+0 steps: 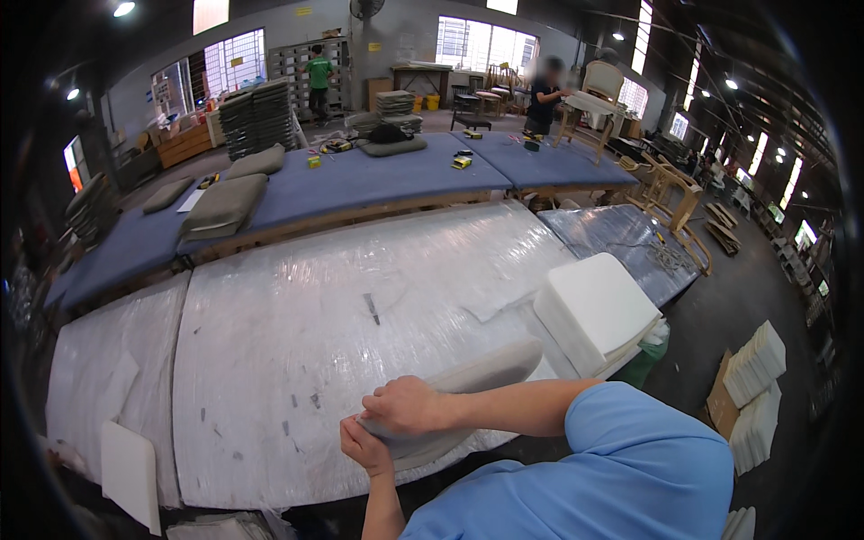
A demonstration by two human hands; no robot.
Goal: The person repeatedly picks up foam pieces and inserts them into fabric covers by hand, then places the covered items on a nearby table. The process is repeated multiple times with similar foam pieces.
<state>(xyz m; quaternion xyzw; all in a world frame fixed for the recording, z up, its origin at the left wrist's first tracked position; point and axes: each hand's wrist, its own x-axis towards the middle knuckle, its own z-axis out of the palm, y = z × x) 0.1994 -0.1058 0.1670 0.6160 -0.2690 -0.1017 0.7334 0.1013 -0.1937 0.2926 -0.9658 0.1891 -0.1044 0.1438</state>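
A grey cloth-covered cushion stands tilted on its edge on the plastic-wrapped table, close to my body. At its left end both hands meet with fingers pinched together. My right hand is closed on the cushion's cloth edge, its forearm crossing in front of the cushion. Just below it, my left hand is also closed, thumb and fingers pressed on the same edge. The exact bit of cloth between the fingertips is too small to make out. My right forearm hides part of the cushion's near side.
White foam pads are stacked at the table's right end; another white pad lies at the left. Beyond runs a blue padded table with grey cushions. One person stands by a chair, another farther back.
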